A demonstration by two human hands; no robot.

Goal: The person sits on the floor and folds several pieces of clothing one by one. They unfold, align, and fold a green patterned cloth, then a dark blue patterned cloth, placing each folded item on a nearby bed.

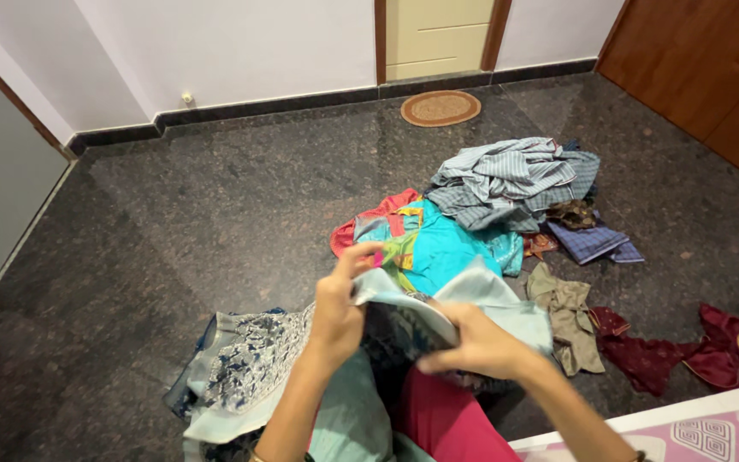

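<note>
- Pale blue garment (472, 301) is what I've got in both hands, held up just above my lap, right in front of the clothes pile on the floor.
- My left hand (338, 306) has the fingers curled shut on the folded upper edge of it, thumb side up.
- My right hand (478, 344) is clamped on the lower fold, fingers wrapped over the fabric; it's a bit blurred so I can't make out each finger.
- The same cloth seems to run down and left into a blue-and-white printed stretch (250, 368) spread over the dark granite floor (173, 222), though I honestly can't tell if that's one piece or two.
- Just behind my hands there's a turquoise top (442, 244) with red and yellow trim, touching a heap of grey striped shirts (506, 180).
- Off to the right: an olive-khaki piece (570, 316), then a maroon garment (686, 355) lying flat, well apart from my hands.
- A small round mat (440, 108) sits by the door at the far wall.
- White-edged pink surface (703, 432) pokes in at the bottom right corner.
</note>
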